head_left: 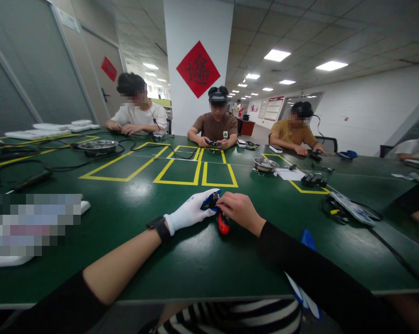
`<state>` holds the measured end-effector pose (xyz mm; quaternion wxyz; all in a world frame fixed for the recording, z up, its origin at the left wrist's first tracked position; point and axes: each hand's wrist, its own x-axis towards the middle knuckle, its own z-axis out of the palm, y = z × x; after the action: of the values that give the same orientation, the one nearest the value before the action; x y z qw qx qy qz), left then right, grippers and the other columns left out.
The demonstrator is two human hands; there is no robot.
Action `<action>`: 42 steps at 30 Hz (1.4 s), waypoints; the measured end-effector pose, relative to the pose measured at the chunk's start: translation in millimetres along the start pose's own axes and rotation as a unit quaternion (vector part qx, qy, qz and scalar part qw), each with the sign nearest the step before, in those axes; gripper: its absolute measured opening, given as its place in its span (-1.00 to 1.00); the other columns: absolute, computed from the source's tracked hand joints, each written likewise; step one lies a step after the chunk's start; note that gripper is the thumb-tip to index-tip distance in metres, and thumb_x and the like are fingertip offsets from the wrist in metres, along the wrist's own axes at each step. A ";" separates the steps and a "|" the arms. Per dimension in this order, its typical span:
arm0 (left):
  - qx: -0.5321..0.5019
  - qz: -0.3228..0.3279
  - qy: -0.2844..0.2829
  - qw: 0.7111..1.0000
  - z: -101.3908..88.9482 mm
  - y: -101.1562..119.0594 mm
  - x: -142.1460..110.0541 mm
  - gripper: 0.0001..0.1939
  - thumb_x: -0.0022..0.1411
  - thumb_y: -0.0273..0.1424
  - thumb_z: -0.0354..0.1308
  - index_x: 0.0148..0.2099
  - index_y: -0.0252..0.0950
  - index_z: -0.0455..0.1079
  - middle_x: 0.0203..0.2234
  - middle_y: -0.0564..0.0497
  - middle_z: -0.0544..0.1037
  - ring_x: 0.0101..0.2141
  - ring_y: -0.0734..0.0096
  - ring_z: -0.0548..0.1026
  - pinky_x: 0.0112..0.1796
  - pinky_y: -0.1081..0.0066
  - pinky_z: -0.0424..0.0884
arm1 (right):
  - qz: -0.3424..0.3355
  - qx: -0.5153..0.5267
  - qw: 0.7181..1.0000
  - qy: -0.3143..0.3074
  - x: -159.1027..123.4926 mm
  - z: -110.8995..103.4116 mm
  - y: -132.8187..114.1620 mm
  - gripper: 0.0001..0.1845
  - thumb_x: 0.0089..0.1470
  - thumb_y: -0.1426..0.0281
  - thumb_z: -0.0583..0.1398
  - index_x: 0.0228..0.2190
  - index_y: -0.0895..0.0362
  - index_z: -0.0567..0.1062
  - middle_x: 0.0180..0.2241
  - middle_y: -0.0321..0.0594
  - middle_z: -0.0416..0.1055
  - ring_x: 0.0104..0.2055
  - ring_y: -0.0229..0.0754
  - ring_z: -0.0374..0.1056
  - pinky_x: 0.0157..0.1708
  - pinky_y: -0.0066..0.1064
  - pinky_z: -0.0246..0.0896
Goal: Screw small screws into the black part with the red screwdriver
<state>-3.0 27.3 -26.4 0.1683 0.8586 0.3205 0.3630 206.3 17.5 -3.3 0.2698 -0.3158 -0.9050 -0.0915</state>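
Note:
My left hand (195,208) wears a white glove with blue on its palm and fingers, and a dark band circles that wrist. Its fingers are closed around a red-and-black hand tool (223,224) whose rounded red end points down towards me. Dark and metallic parts show at the tool's upper end; its exact kind is unclear. My bare right hand (239,208) pinches at that upper end from the right, and whatever is between its fingertips is too small to make out. Both hands are just above the green table (153,264).
A blue-and-white glove (308,239) lies partly under my right forearm. Yellow tape outlines (181,182), metal bowls (265,163), cables, a soldering-iron-like tool (31,181) and small black parts (313,180) are farther out. Several people sit around the table.

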 end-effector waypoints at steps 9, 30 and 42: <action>0.011 0.000 0.004 1.000 1.4 -0.1 0.1 -0.39 0.17 -0.32 0.17 0.25 -0.27 0.16 0.13 -0.15 0.36 0.13 0.14 0.32 0.16 0.10 0.20 | -0.004 0.007 0.999 -0.035 0.8 -2.2 -2.2 -0.87 0.20 0.39 0.12 -0.30 0.11 0.48 -0.27 -0.25 0.45 -0.33 -0.27 0.35 -0.33 -0.46 0.08; 0.102 -0.031 0.052 0.993 3.4 -5.9 -2.1 -0.38 0.16 -0.31 0.15 0.25 -0.31 0.15 0.08 -0.18 0.40 0.08 0.11 0.36 0.11 0.13 0.26 | -0.053 -0.049 0.987 -0.145 2.0 -8.3 1.2 -0.77 0.02 0.64 0.14 -0.33 0.10 0.44 -0.05 -0.14 0.33 0.02 -0.08 0.22 -0.12 -0.31 0.18; 0.127 -0.051 0.039 0.990 3.3 -5.0 -3.6 -0.37 0.18 -0.23 0.14 0.26 -0.25 0.13 0.04 -0.17 0.41 0.05 0.08 0.38 0.08 0.10 0.28 | -0.001 0.020 0.992 -0.126 -5.4 -1.5 5.9 -0.89 0.02 0.56 0.19 -0.48 0.14 0.38 -0.41 -0.25 0.41 -0.35 -0.26 0.32 -0.36 -0.49 0.12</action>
<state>-4.6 28.4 -33.1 0.0635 0.8407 0.4137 0.3435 214.2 18.8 -5.0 0.1600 -0.3187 -0.9337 -0.0328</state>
